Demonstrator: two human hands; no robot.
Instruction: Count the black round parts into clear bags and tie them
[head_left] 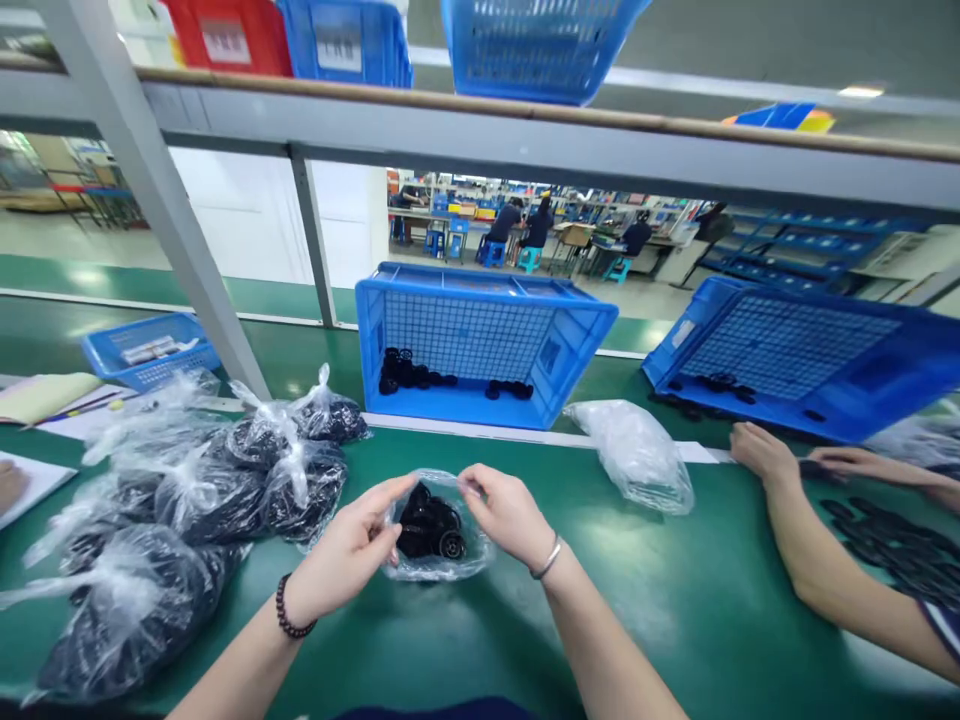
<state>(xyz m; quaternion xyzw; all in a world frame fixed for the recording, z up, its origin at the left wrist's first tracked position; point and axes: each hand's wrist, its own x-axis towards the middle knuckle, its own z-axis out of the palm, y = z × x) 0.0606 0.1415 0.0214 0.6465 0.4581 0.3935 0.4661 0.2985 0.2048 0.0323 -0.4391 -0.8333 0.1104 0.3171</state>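
Observation:
A clear plastic bag (469, 572) stands on the green table with its mouth open toward me. Inside it lie several black round parts (429, 528), one showing a ringed, wheel-like face. My left hand (349, 545) grips the bag's left rim between thumb and fingers. At the opposite side, my right hand (510, 510) pinches the upper right rim. Just beyond, a blue crate (465, 405) is tipped on its side, its opening facing me, with black round parts (416, 372) along its lower wall.
Tied bags of black parts (187, 500) are piled at left, near a small blue basket (154, 350). A stack of clear bags (637, 455) lies right of centre. A co-worker's hands (765, 455) are by another tipped crate (795, 350). A shelf (480, 125) crosses overhead.

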